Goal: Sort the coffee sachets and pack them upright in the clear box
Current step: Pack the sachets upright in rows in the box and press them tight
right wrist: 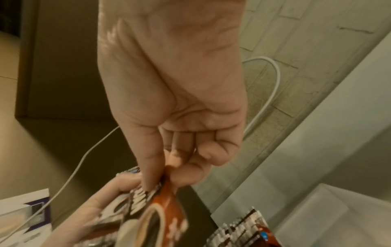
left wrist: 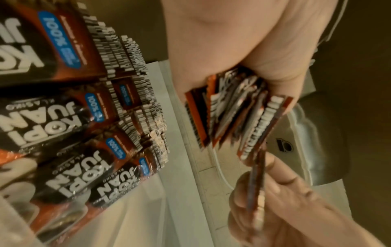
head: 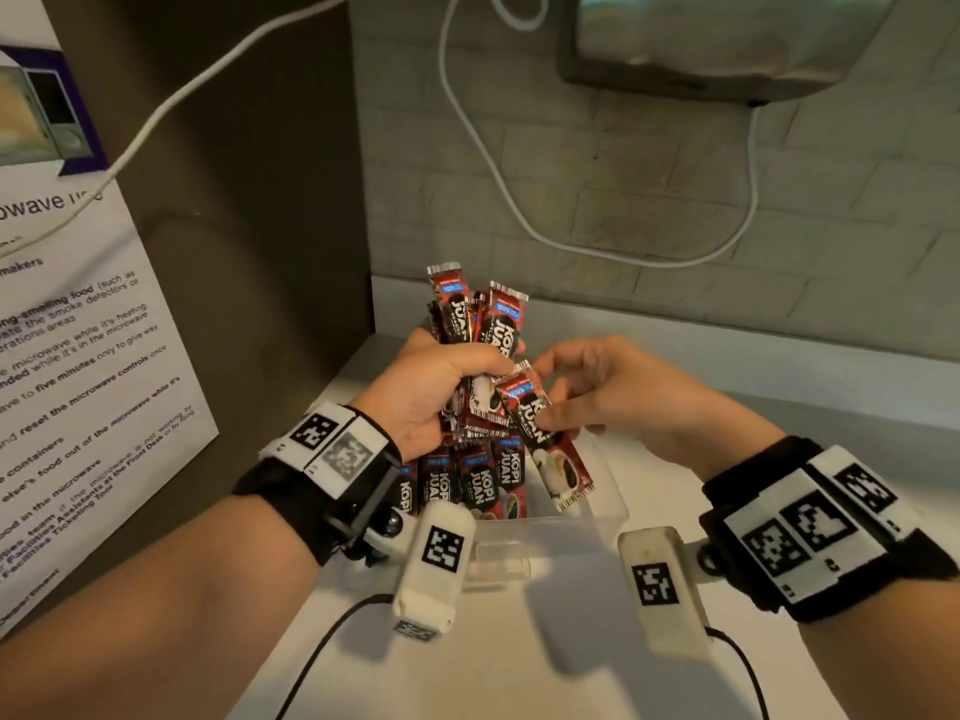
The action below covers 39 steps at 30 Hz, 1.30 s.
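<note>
My left hand (head: 441,392) grips a bunch of red and black Kopi Juan sachets (head: 480,324) above the clear box (head: 597,517); their ends (left wrist: 237,113) fan out below the palm in the left wrist view. My right hand (head: 587,397) pinches a single sachet (head: 545,433) between thumb and fingers, tilted over the box beside the bunch. The same sachet (right wrist: 160,207) shows under the thumb in the right wrist view. Several sachets (head: 467,480) stand upright in the box's left part, also seen close up (left wrist: 63,133).
The box sits on a white counter (head: 519,667) against a brick-pattern wall (head: 675,200). A brown cabinet side with a microwave notice (head: 78,330) rises on the left. White cables (head: 493,148) hang on the wall. Black wrist-camera leads trail across the counter front.
</note>
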Available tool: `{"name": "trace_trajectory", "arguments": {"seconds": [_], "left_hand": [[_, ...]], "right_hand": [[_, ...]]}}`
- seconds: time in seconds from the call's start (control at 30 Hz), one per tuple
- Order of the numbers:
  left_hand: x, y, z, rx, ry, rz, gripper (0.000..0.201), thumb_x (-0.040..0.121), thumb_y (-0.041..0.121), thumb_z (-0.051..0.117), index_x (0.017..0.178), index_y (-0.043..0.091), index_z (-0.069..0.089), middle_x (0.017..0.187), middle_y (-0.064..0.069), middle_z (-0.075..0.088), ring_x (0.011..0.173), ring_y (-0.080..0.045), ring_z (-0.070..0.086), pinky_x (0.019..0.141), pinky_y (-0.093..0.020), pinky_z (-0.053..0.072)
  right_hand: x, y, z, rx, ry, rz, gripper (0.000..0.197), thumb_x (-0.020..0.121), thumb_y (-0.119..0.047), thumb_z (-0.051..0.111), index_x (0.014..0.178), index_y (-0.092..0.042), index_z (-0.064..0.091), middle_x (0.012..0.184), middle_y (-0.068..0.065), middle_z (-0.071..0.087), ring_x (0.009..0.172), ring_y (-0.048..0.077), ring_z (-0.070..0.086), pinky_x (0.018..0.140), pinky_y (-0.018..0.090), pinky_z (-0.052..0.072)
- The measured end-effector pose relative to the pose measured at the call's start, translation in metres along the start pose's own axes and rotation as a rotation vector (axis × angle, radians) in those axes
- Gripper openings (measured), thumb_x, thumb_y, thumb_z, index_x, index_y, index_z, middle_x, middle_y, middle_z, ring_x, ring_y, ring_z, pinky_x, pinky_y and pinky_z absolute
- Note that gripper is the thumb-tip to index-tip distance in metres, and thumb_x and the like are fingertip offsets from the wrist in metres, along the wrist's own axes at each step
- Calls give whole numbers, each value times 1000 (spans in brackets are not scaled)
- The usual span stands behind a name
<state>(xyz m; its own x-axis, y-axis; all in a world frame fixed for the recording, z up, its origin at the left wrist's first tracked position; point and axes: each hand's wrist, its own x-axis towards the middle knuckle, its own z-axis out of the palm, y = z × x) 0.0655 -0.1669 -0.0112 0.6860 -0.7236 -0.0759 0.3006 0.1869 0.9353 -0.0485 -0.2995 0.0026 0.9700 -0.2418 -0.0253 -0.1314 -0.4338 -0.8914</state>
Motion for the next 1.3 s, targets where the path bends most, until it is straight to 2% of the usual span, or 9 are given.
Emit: {"name": "trace_trajectory", "arguments": {"seconds": [0.1, 0.23, 0.37, 0.47, 0.57, 0.77, 0.93, 1.17, 1.3], "left_hand": [[0, -3, -6, -75, 29, -14, 12, 82, -6, 62, 90, 1, 69, 80, -13, 69, 71, -23, 69, 70, -36, 60], [-4, -6, -20, -171, 45, -60, 11, 84, 5, 63, 92, 5, 69, 70, -6, 66, 60, -14, 66, 58, -27, 55], [-8, -7, -33, -213, 82, -95, 10, 84, 8, 64, 91, 7, 70, 70, -5, 66, 64, -18, 66, 69, -35, 56], [-11, -7, -39, -229, 93, -100, 9, 84, 9, 63, 90, 8, 70, 69, -5, 67, 61, -17, 67, 65, -34, 57], [-12, -7, -45, -233, 116, -83, 10, 80, 11, 65, 89, 9, 70, 69, -4, 67, 60, -15, 67, 60, -30, 57], [-14, -2, -54, -283, 154, -64, 9, 81, 14, 65, 87, 10, 70, 68, -2, 66, 59, -10, 66, 56, -24, 56], [-15, -2, -50, -277, 155, -52, 8, 83, 12, 63, 87, 9, 70, 66, -2, 66, 58, -10, 65, 54, -24, 55], [-15, -3, -42, -263, 139, -57, 9, 87, 11, 61, 86, 8, 70, 66, -3, 66, 57, -11, 66, 53, -25, 55], [-15, -4, -38, -255, 127, -69, 9, 87, 11, 61, 85, 8, 70, 66, -5, 67, 56, -13, 67, 54, -28, 57]], "right_hand": [[3, 9, -8, 15, 96, 42, 11, 84, 2, 64, 81, -8, 62, 59, 0, 62, 50, 11, 55, 48, 23, 32], [7, 35, -29, 99, 340, 114, 8, 89, -4, 60, 82, -7, 63, 69, 4, 67, 58, 15, 62, 52, 25, 37], [12, 64, -36, 49, 481, 119, 15, 86, 1, 64, 76, -10, 61, 65, 3, 66, 49, 6, 61, 47, 20, 39], [19, 80, -32, 47, 492, 115, 12, 86, 6, 62, 80, -3, 57, 72, 11, 63, 44, -1, 57, 40, 10, 38], [28, 95, -29, 34, 498, 124, 6, 86, 0, 64, 87, 4, 60, 72, 6, 61, 51, 0, 55, 49, 10, 39], [40, 109, -25, -74, 502, 110, 12, 84, -7, 69, 76, -13, 62, 74, 2, 56, 63, 8, 45, 52, 9, 35], [40, 108, -22, -85, 490, 99, 7, 85, -7, 68, 80, -10, 64, 79, 6, 59, 63, 6, 46, 51, 4, 35], [38, 105, -22, -97, 482, 107, 3, 83, -3, 68, 86, -4, 66, 83, 11, 60, 66, 11, 47, 59, 20, 38], [38, 105, -23, -102, 479, 113, 10, 82, -3, 70, 92, -4, 68, 85, 12, 62, 65, 11, 48, 54, 16, 38]]}}
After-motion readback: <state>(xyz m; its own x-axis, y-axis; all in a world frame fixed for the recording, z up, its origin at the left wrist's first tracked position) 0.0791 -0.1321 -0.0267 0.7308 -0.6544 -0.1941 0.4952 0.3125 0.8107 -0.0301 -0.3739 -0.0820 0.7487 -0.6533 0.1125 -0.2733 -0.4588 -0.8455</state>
